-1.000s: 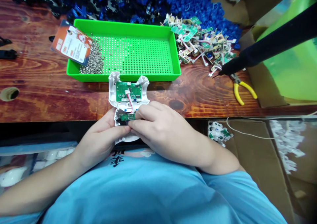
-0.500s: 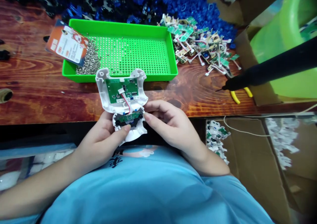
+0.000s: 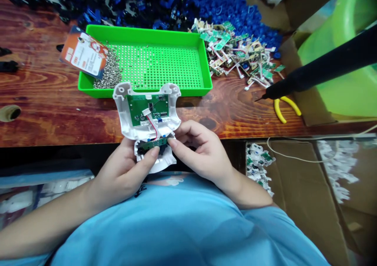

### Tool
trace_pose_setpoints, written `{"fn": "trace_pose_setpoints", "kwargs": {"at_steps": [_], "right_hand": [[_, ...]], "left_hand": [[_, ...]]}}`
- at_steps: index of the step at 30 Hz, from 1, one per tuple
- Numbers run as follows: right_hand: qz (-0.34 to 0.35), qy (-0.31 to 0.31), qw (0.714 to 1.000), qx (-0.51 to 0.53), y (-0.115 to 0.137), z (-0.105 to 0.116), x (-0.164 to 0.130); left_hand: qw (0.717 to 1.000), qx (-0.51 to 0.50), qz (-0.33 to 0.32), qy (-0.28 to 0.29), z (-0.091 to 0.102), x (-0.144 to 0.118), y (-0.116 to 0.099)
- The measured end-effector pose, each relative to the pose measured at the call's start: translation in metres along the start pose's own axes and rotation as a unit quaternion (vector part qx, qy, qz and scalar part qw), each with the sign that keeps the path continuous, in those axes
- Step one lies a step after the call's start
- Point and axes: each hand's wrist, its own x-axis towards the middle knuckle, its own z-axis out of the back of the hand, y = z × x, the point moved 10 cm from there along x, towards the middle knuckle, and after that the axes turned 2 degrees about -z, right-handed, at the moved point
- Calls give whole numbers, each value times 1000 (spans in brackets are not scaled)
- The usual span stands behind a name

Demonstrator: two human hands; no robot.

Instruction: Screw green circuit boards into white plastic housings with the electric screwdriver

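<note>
Between my hands is an opened white plastic housing in two parts. The larger shell (image 3: 125,122) carries a green circuit board (image 3: 137,111) facing up. A red-and-white cable (image 3: 152,127) with a white plug runs from it to a small green board (image 3: 153,143) in the smaller white shell (image 3: 165,162). My left hand (image 3: 126,166) is closed round the smaller shell from the left, its thumb pressing at the small board. My right hand (image 3: 200,148) pinches the right edge of that shell and board between thumb and curled fingers. Black parts under the small board are partly hidden.
Behind the housing stands a green perforated tray (image 3: 147,92) with screws (image 3: 110,71) and a printed card (image 3: 85,54). Wired circuit boards (image 3: 235,50) and blue parts (image 3: 229,9) are heaped behind. A black screwdriver (image 3: 318,70) reaches in from the right above yellow-handled pliers (image 3: 278,110).
My left thumb has moved slightly up and right onto the small board, which now sits more tilted. The larger shell has turned slightly. The view has shifted a little.
</note>
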Motion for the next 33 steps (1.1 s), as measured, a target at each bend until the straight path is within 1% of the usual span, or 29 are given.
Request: {"fn": "trace_pose_setpoints", "kwargs": {"at_steps": [5,7,10,14,17,22,24,26,29,33], "right_hand": [[-5,-5,1000,-29,-1,0,2],[-10,-5,1000,-25,-1,-1,2],[-18,-6,1000,-6,-4,-3,3],[-13,1,999,48,-6,-5,4],[-43,22,995,91,-11,-7,4],[-94,43,988,111,-15,-7,0],[-95,38,990,95,-13,-7,-2],[-73,26,996,51,-8,-5,-2],[-37,12,999,-14,-2,-3,-3],[-26,7,999,-32,0,-4,-3]], "left_hand": [[1000,10,7,5,-1,2,-1],[1000,8,6,11,-2,3,-1],[1000,13,2,8,-2,5,-3],[1000,20,9,-14,3,6,-3],[999,23,16,-20,7,5,0],[998,50,-6,-36,12,2,3],[997,65,-13,-40,12,1,2],[996,77,-16,-40,11,1,1],[996,78,-2,-38,10,-1,2],[996,81,9,-28,8,-1,1]]}}
